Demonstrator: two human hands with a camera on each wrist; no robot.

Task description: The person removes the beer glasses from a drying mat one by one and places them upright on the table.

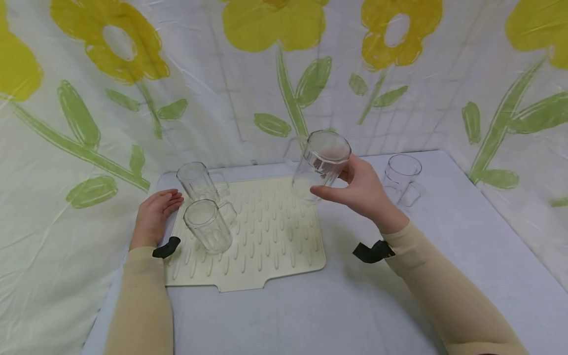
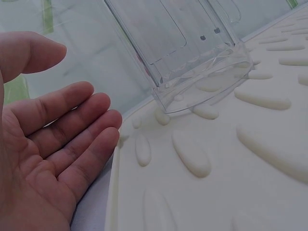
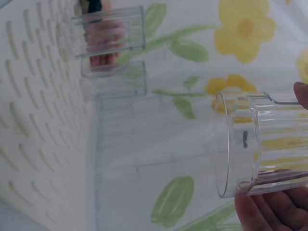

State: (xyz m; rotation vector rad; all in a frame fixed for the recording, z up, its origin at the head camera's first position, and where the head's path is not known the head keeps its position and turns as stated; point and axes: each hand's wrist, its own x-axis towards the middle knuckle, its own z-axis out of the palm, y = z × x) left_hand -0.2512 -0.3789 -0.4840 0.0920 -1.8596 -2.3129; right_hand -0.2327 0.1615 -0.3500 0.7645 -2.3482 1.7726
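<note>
My right hand [image 1: 361,192] holds a clear glass mug [image 1: 316,170] by its side, thumb in front and fingers behind. The mug is raised above the back right part of a cream ridged drying mat [image 1: 262,261], tilted, with its handle pointing left. In the right wrist view, the fingers curve under the held mug [image 3: 279,144]. Two more clear mugs stand on the mat's left side, a nearer one [image 1: 208,229] and a farther one [image 1: 195,180]. My left hand [image 1: 153,217] lies palm up beside the mat's left edge, fingers loosely bent, near the farther mug and holding nothing.
Another clear mug [image 1: 401,175] stands at the back right of the white-covered table [image 1: 479,236], behind my right wrist. A white curtain [image 1: 213,118] with painted yellow flowers hangs along the table's back edge. Black bands sit at both wrists.
</note>
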